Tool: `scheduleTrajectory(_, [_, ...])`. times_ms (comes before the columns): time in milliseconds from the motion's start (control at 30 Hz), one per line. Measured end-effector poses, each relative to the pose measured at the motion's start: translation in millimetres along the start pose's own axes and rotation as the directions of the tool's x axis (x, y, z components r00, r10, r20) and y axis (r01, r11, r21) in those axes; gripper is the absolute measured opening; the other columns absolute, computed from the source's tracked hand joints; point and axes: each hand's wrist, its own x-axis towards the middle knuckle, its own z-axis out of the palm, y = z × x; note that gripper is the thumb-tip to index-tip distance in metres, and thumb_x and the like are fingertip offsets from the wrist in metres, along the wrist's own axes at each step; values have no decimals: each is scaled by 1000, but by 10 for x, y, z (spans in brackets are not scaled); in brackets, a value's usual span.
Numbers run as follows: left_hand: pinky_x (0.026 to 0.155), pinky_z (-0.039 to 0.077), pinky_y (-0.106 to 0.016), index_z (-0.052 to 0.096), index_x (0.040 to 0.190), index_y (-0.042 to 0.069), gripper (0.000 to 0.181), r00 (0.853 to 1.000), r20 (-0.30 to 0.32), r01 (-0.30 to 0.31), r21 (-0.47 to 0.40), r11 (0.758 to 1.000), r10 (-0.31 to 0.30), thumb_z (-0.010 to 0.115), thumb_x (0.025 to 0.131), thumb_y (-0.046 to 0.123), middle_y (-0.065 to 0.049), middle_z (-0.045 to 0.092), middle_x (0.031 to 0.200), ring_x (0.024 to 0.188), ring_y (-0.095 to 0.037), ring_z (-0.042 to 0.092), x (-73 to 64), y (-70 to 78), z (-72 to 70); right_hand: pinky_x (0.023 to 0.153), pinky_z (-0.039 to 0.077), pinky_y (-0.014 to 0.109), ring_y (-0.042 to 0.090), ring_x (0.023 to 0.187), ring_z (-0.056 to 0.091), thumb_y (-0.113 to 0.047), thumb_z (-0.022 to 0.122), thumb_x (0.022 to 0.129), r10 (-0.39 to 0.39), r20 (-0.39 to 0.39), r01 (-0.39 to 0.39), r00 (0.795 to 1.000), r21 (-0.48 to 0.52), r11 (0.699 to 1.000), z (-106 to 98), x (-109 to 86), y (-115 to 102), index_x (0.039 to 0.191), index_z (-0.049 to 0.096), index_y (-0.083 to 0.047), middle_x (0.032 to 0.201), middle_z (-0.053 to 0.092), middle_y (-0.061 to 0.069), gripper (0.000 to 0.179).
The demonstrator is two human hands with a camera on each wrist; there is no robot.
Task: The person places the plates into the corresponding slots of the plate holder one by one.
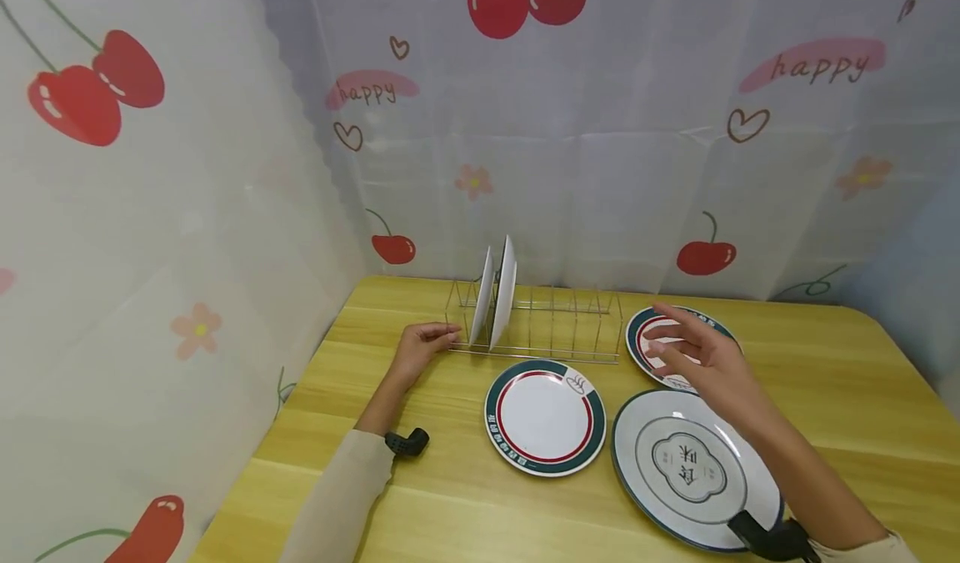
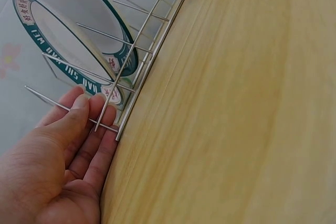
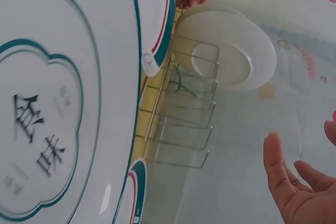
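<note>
A wire dish rack (image 1: 555,356) stands at the back of the table, with two white plates upright in its left slots, a nearer plate (image 1: 482,298) and a taller-looking plate (image 1: 506,292). My left hand (image 2: 68,150) pinches the rack's left end wire between thumb and fingers. In the air over the right side, my right hand (image 1: 712,367) has its fingers spread and holds nothing. Below and behind it lie a large plate with a blue rim (image 1: 688,471) and a green-rimmed plate (image 1: 641,342), partly hidden by the hand. Another green-rimmed plate (image 1: 543,417) lies before the rack.
The wooden table (image 1: 442,480) has a patterned curtain (image 1: 585,179) behind it and along its left side. Several slots of the rack, right of the upright plates, hold no plate. Dark wrist devices sit on both arms.
</note>
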Motion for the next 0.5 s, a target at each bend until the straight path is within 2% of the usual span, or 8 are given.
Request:
scheduleTrajectory(233, [79,61,-28,75,110,-6,21,1000,-1,-1,-6,1000,1,72,95,7,-16,76,102,91,-15,74,-1,-7,11,73,61,24,-1,93,66,-16,60,104,39,-10,-40,999,-79,996,-198,-278,238,154,39,-3,122,62,19,56])
scheduleTrajectory(367, [79,61,-28,75,111,-7,21,1000,-1,-4,-5,1000,4,71,95,6,-17,76,103,91,-15,74,-6,-24,9,73,59,21,-1,92,65,-21,61,104,100,-19,-101,995,-153,983,-272,-402,368,153,38,0,124,60,22,59])
scheduleTrajectory(500, [79,61,-28,74,112,-7,20,1000,5,4,-4,1000,-4,69,96,4,-17,76,104,92,-14,74,5,-18,-4,71,57,18,-8,92,59,-27,62,103,172,-55,-180,983,-223,958,-367,-521,515,155,34,0,126,60,25,65])
